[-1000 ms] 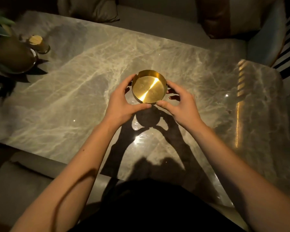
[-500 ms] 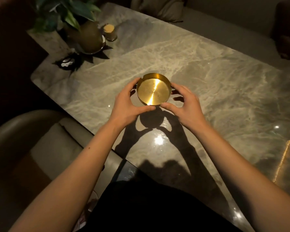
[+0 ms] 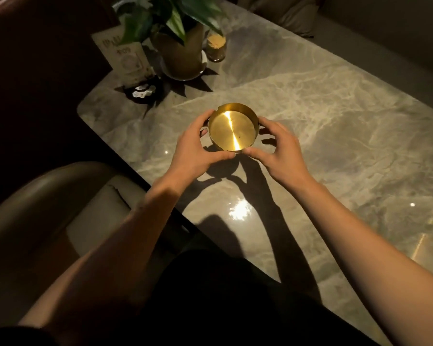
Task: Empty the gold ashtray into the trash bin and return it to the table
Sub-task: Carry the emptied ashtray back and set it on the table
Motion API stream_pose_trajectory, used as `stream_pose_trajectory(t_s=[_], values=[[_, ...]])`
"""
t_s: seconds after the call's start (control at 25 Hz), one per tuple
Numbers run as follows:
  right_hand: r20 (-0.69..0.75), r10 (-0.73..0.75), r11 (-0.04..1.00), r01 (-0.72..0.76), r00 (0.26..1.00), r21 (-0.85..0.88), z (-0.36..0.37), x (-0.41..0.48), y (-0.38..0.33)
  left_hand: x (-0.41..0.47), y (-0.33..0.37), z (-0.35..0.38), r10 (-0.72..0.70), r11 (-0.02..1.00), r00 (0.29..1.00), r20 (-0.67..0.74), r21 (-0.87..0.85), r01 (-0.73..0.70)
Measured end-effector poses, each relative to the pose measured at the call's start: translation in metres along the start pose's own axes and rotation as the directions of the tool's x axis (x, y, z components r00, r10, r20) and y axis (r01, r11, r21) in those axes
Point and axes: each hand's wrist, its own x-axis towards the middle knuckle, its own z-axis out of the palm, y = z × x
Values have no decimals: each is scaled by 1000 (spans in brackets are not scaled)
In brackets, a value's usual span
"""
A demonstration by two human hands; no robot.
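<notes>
Both hands, left hand and right hand, are gripping the gold ashtray by its sides, just above the marble tabletop. Ashtray looks empty; probably the return step. Next: lowering flat, releasing.

Card lettering (too blurred) cannot be read.

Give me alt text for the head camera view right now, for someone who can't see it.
Both bare hands, left hand and right hand, hold a round gold ashtray just above a grey marble table; it looks almost empty inside. A potted plant, a small jar and a card sign stand at the far left corner. No trash bin is in view.
</notes>
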Motion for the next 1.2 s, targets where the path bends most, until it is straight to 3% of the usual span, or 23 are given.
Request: stream_pose_trajectory(t_s=[0.6, 0.92, 1.2], values=[[187, 43, 998, -34, 982, -51, 187, 127, -37, 69, -139, -142, -170, 985, 983, -66, -49, 167], [265, 141, 989, -127, 954, -72, 244, 158, -39, 89, -197, -158, -280, 959, 954, -109, 0, 282], [319, 157, 986, -130, 935, -103, 260, 167, -35, 91, -210, -151, -281, 950, 936, -213, 75, 302]])
